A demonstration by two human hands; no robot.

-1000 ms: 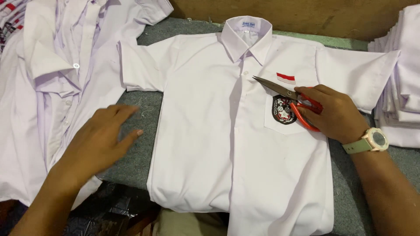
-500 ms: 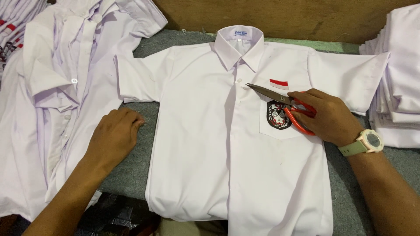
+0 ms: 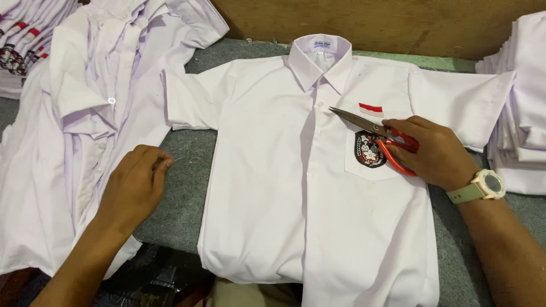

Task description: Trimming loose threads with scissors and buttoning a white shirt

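The right hand [image 3: 435, 153] grasps red-handled scissors [image 3: 378, 136] lying on the white school shirt [image 3: 307, 187], apparently for trimming threads. The left hand [image 3: 133, 187] is loosely closed on the grey worktop [image 3: 182, 187], seemingly pinching a thread; the next cut needs careful aiming.

Spare shirts lying around a grey tabletop [image 3: 187, 187]

A loose heap of white shirts [image 3: 74, 136] is spreading left of the tabletop's bare patch; a folded stack with red-and-white badges [image 3: 25, 51] is sitting behind that heap, a neat white stack [image 3: 523, 113] is resting far right, and a brown board [image 3: 387, 23] is running along the back.

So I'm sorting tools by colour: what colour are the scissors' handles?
Red, on the scissors in the right hand; head view.
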